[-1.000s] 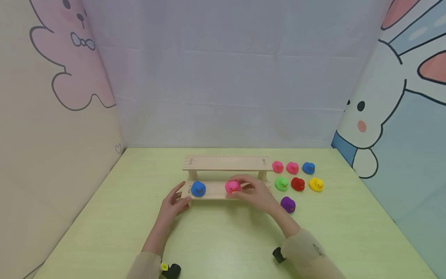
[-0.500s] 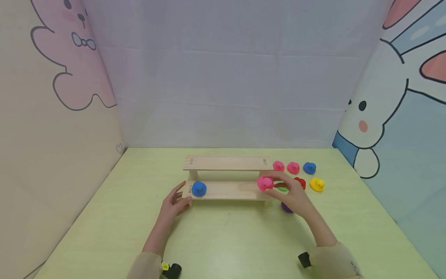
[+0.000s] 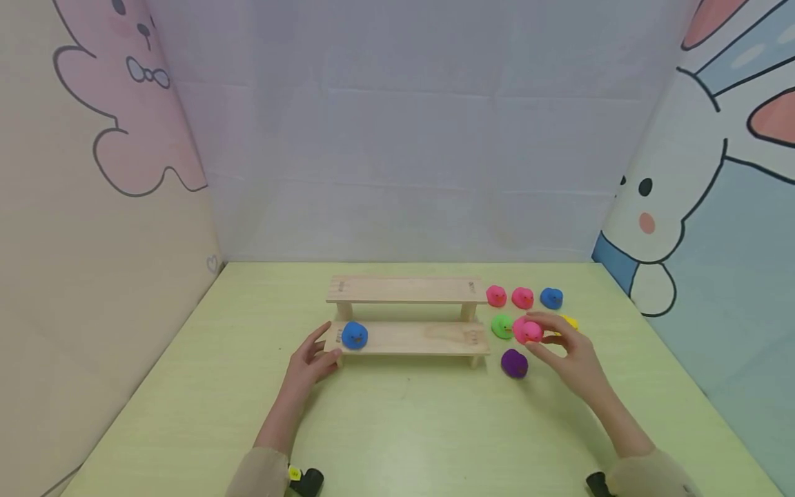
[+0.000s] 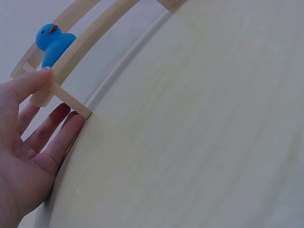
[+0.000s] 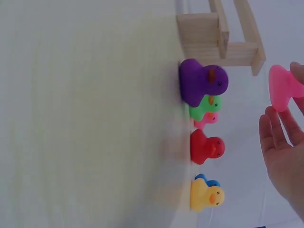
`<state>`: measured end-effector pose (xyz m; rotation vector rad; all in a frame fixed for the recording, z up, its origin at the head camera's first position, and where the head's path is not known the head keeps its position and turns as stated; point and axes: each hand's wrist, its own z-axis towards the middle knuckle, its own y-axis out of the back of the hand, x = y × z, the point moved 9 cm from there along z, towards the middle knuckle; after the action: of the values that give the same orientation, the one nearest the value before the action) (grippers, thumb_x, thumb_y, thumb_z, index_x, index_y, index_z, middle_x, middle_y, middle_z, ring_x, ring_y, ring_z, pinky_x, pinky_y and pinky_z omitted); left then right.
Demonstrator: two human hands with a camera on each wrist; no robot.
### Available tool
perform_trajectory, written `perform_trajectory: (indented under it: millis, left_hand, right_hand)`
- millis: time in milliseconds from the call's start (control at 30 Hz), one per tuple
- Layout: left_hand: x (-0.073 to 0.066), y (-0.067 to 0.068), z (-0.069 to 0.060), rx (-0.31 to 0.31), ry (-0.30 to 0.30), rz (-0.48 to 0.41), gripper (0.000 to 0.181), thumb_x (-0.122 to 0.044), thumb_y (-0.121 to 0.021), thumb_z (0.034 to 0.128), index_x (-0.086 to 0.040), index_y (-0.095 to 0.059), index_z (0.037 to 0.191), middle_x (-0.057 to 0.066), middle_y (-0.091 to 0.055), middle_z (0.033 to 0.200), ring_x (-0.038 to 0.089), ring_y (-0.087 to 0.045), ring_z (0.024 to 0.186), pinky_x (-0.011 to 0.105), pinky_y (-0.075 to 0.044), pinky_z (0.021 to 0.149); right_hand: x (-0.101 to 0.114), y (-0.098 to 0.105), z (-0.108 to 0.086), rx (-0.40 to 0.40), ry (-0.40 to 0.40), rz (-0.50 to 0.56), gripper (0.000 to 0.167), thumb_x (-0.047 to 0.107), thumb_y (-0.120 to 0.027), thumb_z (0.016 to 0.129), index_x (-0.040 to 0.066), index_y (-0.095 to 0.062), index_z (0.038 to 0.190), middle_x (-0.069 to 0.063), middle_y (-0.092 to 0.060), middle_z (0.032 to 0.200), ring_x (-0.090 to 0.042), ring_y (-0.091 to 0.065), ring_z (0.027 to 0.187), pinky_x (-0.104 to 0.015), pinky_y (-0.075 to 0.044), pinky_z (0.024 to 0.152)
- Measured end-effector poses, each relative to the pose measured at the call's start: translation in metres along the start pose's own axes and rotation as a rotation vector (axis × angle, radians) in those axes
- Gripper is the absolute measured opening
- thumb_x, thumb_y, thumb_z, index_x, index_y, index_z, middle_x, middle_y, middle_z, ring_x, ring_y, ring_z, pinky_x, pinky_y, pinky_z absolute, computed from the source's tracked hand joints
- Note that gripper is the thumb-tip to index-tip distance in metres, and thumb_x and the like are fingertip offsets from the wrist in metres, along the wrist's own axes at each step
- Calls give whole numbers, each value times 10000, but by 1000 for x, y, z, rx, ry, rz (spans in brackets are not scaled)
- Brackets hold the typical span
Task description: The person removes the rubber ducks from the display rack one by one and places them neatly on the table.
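My right hand (image 3: pixel 568 355) pinches a pink rubber duck (image 3: pixel 529 330) between thumb and fingers; in the right wrist view this pink duck (image 5: pixel 281 88) is up off the table. My left hand (image 3: pixel 310 359) holds the left end of a two-step wooden stand (image 3: pixel 410 338). In the left wrist view, the thumb lies on the lower board's end and the fingers reach beside its leg. A blue rubber duck (image 3: pixel 355 335) sits on that lower step, close to the left hand. In the head view, the held duck and right hand hide the red duck (image 5: pixel 207 147), seen in the right wrist view.
Right of the stand are a green duck (image 3: pixel 502 326), a purple duck (image 3: pixel 514 364), two pink ducks, one of them far right (image 3: pixel 522 298), a blue duck (image 3: pixel 551 298) and a partly hidden yellow duck (image 3: pixel 570 322). Cloth walls enclose the table (image 3: pixel 404 428) at back and sides.
My right hand has lifted the pink duck from over the lower step and carried it right, over the loose ducks. The left hand has stayed at the stand's left end.
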<state>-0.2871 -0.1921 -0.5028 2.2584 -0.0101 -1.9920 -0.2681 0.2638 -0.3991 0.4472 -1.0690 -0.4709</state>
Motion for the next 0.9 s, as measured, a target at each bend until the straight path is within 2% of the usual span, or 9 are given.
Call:
perform_trajectory:
  millis: [133, 400, 567, 767, 900]
  left_hand:
    - [0, 0, 0, 0, 0, -4, 661, -213, -717, 913, -311, -419, 1495, 165, -577, 1348, 92, -650, 1033, 265, -594, 856]
    - [-1, 0, 0, -6, 3, 2, 666, -211, -720, 911, -306, -419, 1497, 173, -575, 1358, 92, -649, 1029, 266, -595, 856]
    - [-2, 0, 0, -2, 1, 2, 661, -211, -715, 915, -307, -416, 1497, 173, -568, 1364, 104, -650, 1047, 266, -594, 862]
    - [-1, 0, 0, 2, -4, 3, 667, -215, -717, 914, -307, -412, 1500, 173, -568, 1365, 104, -649, 1048, 269, -594, 866]
    - [0, 0, 0, 1, -5, 8, 668, -222, -717, 913, -312, -411, 1500, 165, -568, 1366, 104, -644, 1057, 269, -592, 870]
  right_hand:
    - [-21, 7, -8, 24, -55, -14, 448, 186, -707, 919, 120, -580, 1344, 10, -625, 1269, 120, -513, 1059, -95, -510, 842]
    - [-52, 18, -16, 117, -154, -40, 448, 244, -684, 938, 89, -577, 1345, -55, -617, 1257, 183, -477, 1020, -92, -518, 803]
    - [-65, 16, -21, 197, -182, -15, 467, 211, -697, 927, 60, -569, 1349, -122, -629, 1275, 195, -483, 1009, -104, -530, 804]
    - [-77, 10, -28, 292, -252, 55, 471, 224, -688, 933, 38, -566, 1347, -197, -617, 1305, 90, -575, 1010, -114, -526, 836]
    - [-84, 7, -32, 336, -281, 76, 468, 249, -682, 936, 40, -570, 1340, -207, -603, 1321, 101, -569, 1014, -110, -518, 849]
